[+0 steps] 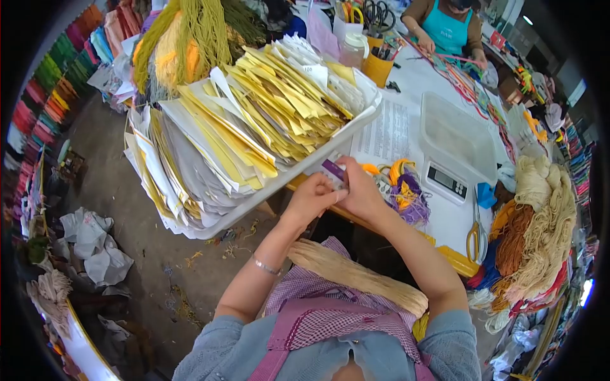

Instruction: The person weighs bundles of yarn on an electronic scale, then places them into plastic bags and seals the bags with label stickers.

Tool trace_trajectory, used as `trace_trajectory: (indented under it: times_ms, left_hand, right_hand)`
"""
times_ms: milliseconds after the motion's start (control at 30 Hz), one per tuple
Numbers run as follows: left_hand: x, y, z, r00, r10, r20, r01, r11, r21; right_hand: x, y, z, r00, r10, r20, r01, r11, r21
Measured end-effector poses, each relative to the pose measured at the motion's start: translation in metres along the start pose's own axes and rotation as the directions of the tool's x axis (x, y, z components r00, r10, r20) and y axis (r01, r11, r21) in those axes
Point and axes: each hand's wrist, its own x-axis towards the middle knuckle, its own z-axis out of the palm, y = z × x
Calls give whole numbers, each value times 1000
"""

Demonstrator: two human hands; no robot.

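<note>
My left hand (314, 197) and my right hand (359, 192) meet at the front edge of the table. A small flat piece, purple on top and whitish below, perhaps a card or packet (333, 170), sticks up from between them. My right hand is closed around it. The fingers of my left hand are curled in and touch my right hand; what they pinch, if anything, is hidden. Just right of my hands lie purple yarn (410, 198) and orange yarn (399, 170). A bundle of beige yarn (356, 273) rests across my lap.
A white tray (298, 166) packed with yellow and white envelopes stands left of my hands. To the right are a digital scale (447, 183), a clear plastic tub (457, 130), scissors (475, 238) and heaped yarn skeins (534, 216). A co-worker in a turquoise apron (445, 30) handles strands across the table.
</note>
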Motion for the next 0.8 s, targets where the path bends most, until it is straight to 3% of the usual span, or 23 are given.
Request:
trace_trajectory:
  times_ms: [67,133,200,267,400,467,533,600,633,667,700,733,767,800]
  left_hand:
    - [-20,0,-8,977,178,-119,-168,982,83]
    - [-45,-7,-24,934,319,-162,-260,915,308]
    - [-74,-12,-41,950,220,-220,-161,953,258]
    - [-102,-12,-56,956,-35,-291,32,999,-12]
    - [-146,-38,-112,833,-270,-483,-34,846,-532]
    - [-171,-60,-147,764,-333,-553,-37,832,-553]
    - [-209,-108,-206,695,-360,-622,-166,762,-626]
    - [-256,-155,-263,549,-353,-758,-57,888,-455]
    - [-283,-213,-324,531,-202,-823,331,944,-19]
    - [-308,-264,-379,499,-47,-866,675,648,354]
    - [-305,-200,-346,485,127,-865,800,336,498]
    - [-294,-113,-295,457,297,-839,881,-21,473]
    - [-292,-88,-318,483,337,-808,856,15,517]
    - [-277,-37,-325,480,332,-812,750,326,576]
  right_hand:
    - [7,7,3,999,-2,48,2,1000,-12]
    - [11,9,8,999,0,44,1,1000,-19]
    - [15,6,9,998,50,47,-51,999,1]
    - [17,9,17,999,25,20,-25,1000,-17]
    - [24,14,21,998,-2,-66,-3,997,-78]
    - [26,15,20,997,9,-71,-12,999,-47]
    - [26,15,18,997,17,-74,-18,1000,-14]
    - [26,14,18,998,1,-68,-3,999,-34]
    - [24,12,14,999,-45,-12,45,998,-33]
    - [23,5,7,995,-96,37,97,995,-31]
    - [20,-16,-9,992,-117,55,108,984,141]
    - [20,-36,-26,979,-184,-82,192,976,104]
    - [22,-55,-43,945,-247,-213,265,962,60]
    - [31,-72,-60,910,-273,-312,291,957,13]
